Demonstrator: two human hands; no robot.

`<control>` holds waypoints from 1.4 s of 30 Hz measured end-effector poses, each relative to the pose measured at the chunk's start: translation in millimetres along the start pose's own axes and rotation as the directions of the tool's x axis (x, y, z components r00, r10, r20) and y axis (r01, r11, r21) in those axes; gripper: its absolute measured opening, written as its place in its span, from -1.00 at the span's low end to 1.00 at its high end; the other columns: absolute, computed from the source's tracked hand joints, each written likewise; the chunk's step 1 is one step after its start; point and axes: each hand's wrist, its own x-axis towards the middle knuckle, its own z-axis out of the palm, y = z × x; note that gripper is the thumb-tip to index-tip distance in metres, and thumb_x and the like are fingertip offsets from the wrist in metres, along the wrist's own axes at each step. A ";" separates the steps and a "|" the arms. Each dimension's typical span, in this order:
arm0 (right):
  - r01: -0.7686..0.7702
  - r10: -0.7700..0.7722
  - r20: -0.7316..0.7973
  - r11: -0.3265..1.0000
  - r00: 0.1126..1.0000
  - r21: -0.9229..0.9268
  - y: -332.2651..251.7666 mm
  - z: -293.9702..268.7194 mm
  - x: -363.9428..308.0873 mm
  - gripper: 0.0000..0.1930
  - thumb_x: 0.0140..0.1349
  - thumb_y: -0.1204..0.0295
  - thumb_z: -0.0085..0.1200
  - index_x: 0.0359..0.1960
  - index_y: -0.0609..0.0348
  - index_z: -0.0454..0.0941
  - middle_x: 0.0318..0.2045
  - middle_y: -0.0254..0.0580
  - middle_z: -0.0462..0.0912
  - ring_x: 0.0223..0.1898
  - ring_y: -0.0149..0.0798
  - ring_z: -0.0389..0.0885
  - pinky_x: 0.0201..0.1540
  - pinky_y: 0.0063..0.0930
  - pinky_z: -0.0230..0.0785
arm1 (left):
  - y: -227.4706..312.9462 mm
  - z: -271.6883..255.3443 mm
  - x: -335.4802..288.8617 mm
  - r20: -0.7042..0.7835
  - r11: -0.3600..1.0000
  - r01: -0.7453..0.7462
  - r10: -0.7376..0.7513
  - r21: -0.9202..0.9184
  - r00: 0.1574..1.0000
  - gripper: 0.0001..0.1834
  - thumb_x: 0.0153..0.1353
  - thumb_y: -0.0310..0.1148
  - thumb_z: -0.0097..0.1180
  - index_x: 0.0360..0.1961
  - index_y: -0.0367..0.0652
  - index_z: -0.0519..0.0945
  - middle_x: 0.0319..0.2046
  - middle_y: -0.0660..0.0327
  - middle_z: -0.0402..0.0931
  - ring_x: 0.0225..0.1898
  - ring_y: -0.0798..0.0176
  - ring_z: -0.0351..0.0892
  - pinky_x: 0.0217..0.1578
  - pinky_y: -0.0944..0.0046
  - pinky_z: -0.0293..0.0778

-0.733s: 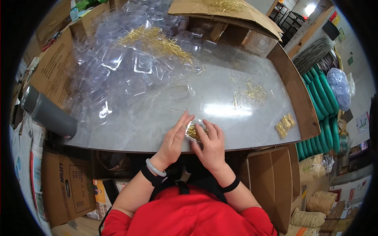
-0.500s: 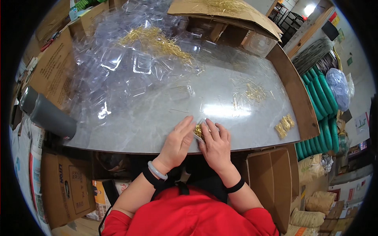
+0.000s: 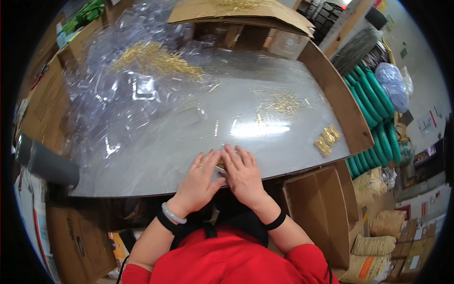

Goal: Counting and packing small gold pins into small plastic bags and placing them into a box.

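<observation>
At the table's near edge, a small clear plastic box (image 3: 220, 164) with thin gold-coloured wire pieces in it is mostly covered by my hands. My left hand (image 3: 201, 181) lies along the box's left side, fingers stretched and thumb apart. Over its right side lies my right hand (image 3: 240, 171), with its fingers extended and flat. Whether the box has a lid on it is hidden under the fingers. A loose pile of similar gold wire pieces (image 3: 283, 103) is spread farther off to the right.
Clear plastic boxes (image 3: 120, 102) heap up at the left, with a gold wire pile (image 3: 156, 59) on top. Gold bundles (image 3: 327, 140) lie near the right edge beside a cardboard wall (image 3: 336, 92). A grey tumbler (image 3: 47, 163) leans at the left. An open carton (image 3: 314, 206) stands below right.
My hands have come closer together over the box, covering most of the gold pieces that showed before. The whole view has shifted, so the table's contents appear farther left.
</observation>
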 end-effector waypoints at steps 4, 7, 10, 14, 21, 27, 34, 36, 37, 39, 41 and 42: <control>-0.079 0.082 0.054 0.995 0.995 -0.056 25.0 -19.2 -22.7 -0.37 0.21 0.33 0.22 0.32 0.20 0.36 0.34 -0.06 0.39 0.35 0.10 0.31 0.38 0.04 0.13 | -3.4 -2.1 -4.6 -0.008 0.998 0.055 -0.055 -0.039 0.998 -0.29 0.39 -0.16 0.00 0.42 -0.37 0.16 0.35 -0.17 0.29 0.37 -0.22 0.26 0.44 -0.10 0.04; -0.237 0.256 0.073 0.949 0.964 -0.207 73.5 -34.0 -54.9 -0.39 0.29 0.26 0.15 0.36 0.14 0.33 0.40 -0.08 0.34 0.43 0.10 0.23 0.45 0.24 -0.04 | 4.3 -6.2 -7.1 -0.044 0.997 0.073 -0.072 0.015 0.996 -0.28 0.38 -0.19 0.06 0.41 -0.40 0.15 0.26 -0.18 0.41 0.30 -0.22 0.37 0.41 -0.12 0.11; -0.388 0.431 0.025 0.834 0.902 -0.392 125.3 -58.4 -83.9 -0.43 0.38 0.20 0.08 0.39 0.04 0.32 0.45 -0.09 0.25 0.51 0.09 0.06 0.47 0.38 -0.30 | 5.7 -4.6 -7.2 -0.022 0.991 0.132 -0.131 0.022 0.991 -0.24 0.35 -0.16 0.10 0.43 -0.35 0.16 0.30 -0.08 0.40 0.38 -0.25 0.25 0.38 -0.03 0.15; -0.486 0.552 0.017 0.748 0.834 -0.453 165.2 -80.5 -109.9 -0.42 0.41 0.17 0.04 0.42 0.02 0.29 0.50 0.05 0.08 0.49 0.39 -0.07 0.43 0.45 -0.24 | 5.9 4.1 0.1 -0.086 0.996 0.082 -0.078 0.041 0.993 -0.21 0.29 -0.21 0.20 0.41 -0.38 0.18 0.19 -0.09 0.51 0.28 -0.20 0.39 0.37 -0.06 0.18; -0.590 0.601 -0.046 0.761 0.798 -0.270 191.2 -69.3 -106.4 -0.35 0.42 0.17 0.03 0.47 0.09 0.15 0.47 0.29 0.05 0.46 0.47 -0.06 0.43 0.35 -0.15 | 6.0 6.1 1.2 -0.119 0.992 0.087 -0.075 0.096 0.990 -0.21 0.24 -0.24 0.26 0.39 -0.39 0.21 0.10 -0.09 0.56 0.18 -0.15 0.51 0.37 -0.09 0.20; -0.624 0.599 -0.213 0.778 0.772 -0.077 184.9 -81.6 -111.7 -0.30 0.42 0.16 0.04 0.45 0.23 0.10 0.43 0.30 0.12 0.42 0.34 0.08 0.43 0.20 -0.07 | 6.7 5.6 -1.7 -0.116 0.989 0.130 -0.120 0.074 0.986 -0.21 0.22 -0.26 0.28 0.38 -0.36 0.24 0.11 -0.06 0.57 0.20 -0.18 0.48 0.37 -0.08 0.20; -0.674 0.945 0.220 0.000 0.241 0.738 232.0 -104.1 -140.3 -0.62 0.46 0.26 0.04 0.04 0.42 0.54 -0.24 -0.07 0.68 -0.39 -0.31 0.61 -0.36 -0.43 0.49 | 6.9 5.2 -4.1 -0.100 0.988 0.152 -0.148 0.032 0.984 -0.22 0.20 -0.29 0.29 0.38 -0.34 0.26 0.13 -0.05 0.56 0.25 -0.24 0.41 0.37 -0.07 0.19; -0.636 0.930 0.285 -0.077 0.231 0.767 236.8 -103.8 -134.9 -0.64 0.45 0.29 0.05 0.04 0.41 0.54 -0.29 -0.13 0.68 -0.46 -0.41 0.55 -0.46 -0.53 0.41 | 4.6 5.8 -6.7 -0.109 0.982 0.174 -0.166 0.067 0.980 -0.23 0.20 -0.30 0.29 0.38 -0.32 0.27 0.14 -0.05 0.56 0.28 -0.26 0.39 0.36 -0.07 0.19; -0.595 0.908 0.350 -0.153 0.231 0.789 239.9 -104.2 -133.0 -0.66 0.45 0.32 0.06 0.04 0.41 0.55 -0.35 -0.19 0.67 -0.53 -0.51 0.49 -0.55 -0.63 0.33 | 5.0 6.2 -5.6 -0.104 0.983 0.171 -0.164 0.064 0.981 -0.23 0.20 -0.30 0.29 0.38 -0.32 0.27 0.14 -0.05 0.56 0.28 -0.26 0.39 0.36 -0.07 0.19; -0.582 0.906 0.366 -0.182 0.214 0.792 247.7 -103.6 -132.4 -0.72 0.45 0.33 0.06 -0.07 0.35 0.59 -0.37 -0.22 0.68 -0.54 -0.51 0.47 -0.54 -0.64 0.34 | 6.6 6.1 -4.2 -0.103 0.982 0.172 -0.164 0.076 0.981 -0.23 0.20 -0.30 0.29 0.38 -0.31 0.28 0.14 -0.04 0.56 0.30 -0.27 0.36 0.35 -0.07 0.20; -0.564 0.875 0.437 -0.258 0.208 0.784 256.8 -102.1 -136.3 -0.77 0.45 0.32 0.06 -0.19 0.27 0.61 -0.41 -0.30 0.67 -0.53 -0.53 0.47 -0.53 -0.67 0.33 | 8.5 7.0 -2.5 -0.095 0.982 0.165 -0.156 0.095 0.983 -0.24 0.19 -0.31 0.29 0.38 -0.31 0.28 0.15 -0.04 0.56 0.30 -0.27 0.36 0.35 -0.07 0.21; -0.583 0.860 0.465 -0.272 0.211 0.766 252.9 -106.1 -129.8 -0.79 0.44 0.32 0.07 -0.27 0.20 0.60 -0.44 -0.36 0.67 -0.53 -0.56 0.46 -0.53 -0.68 0.31 | 8.5 6.8 -2.3 -0.093 0.980 0.161 -0.151 0.116 0.984 -0.24 0.19 -0.31 0.29 0.38 -0.30 0.29 0.15 -0.04 0.55 0.31 -0.27 0.35 0.35 -0.07 0.21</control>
